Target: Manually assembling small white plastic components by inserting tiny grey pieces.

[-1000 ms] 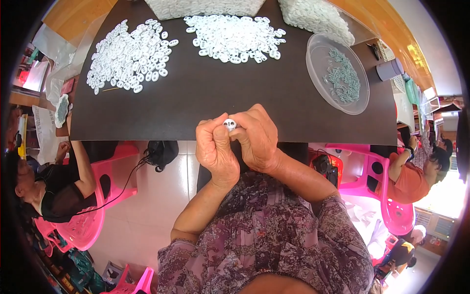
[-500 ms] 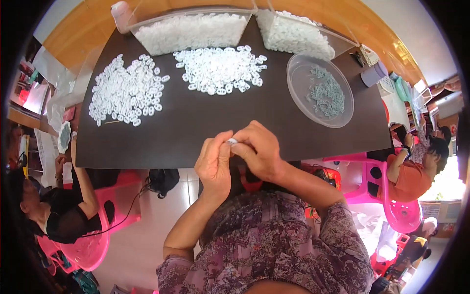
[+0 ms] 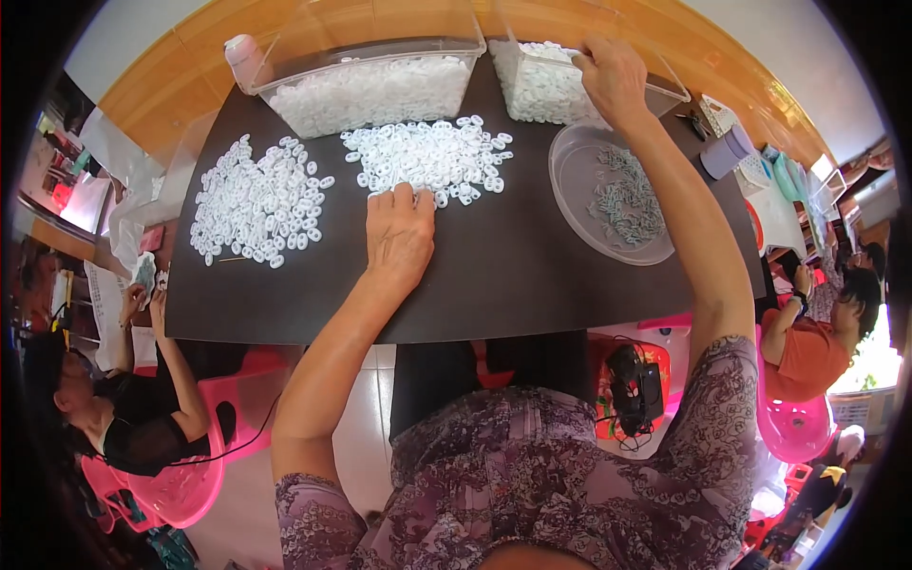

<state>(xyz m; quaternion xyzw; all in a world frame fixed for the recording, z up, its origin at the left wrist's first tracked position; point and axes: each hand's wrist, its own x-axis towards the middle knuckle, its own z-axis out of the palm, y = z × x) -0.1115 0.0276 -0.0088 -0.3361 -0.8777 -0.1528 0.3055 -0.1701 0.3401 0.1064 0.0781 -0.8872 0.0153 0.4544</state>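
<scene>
My left hand point(image 3: 399, 233) rests at the near edge of the middle pile of small white oval plastic pieces point(image 3: 442, 157). Its fingers are together and curled down at the pieces, so whatever is under the fingertips is hidden. My right hand point(image 3: 616, 81) is raised over the right clear bin point(image 3: 665, 95), which holds many white pieces point(image 3: 537, 85). The right fingers are bent in; I cannot make out anything between them. Under my right forearm lies a round clear dish point(image 3: 570, 195) with many small, thin grey-green parts point(image 3: 622, 204).
A second pile of white pieces point(image 3: 252, 204) lies on the left of the dark table point(image 3: 513, 275). A larger clear bin point(image 3: 380, 90) of white pieces stands behind. A pink bottle point(image 3: 245, 62) and a lilac cup point(image 3: 727, 150) flank the bins. Other people sit at both sides.
My hands were together at the table's front edge, pinching a small white piece. Now they are apart: the left at the middle pile, the right up over the right bin.
</scene>
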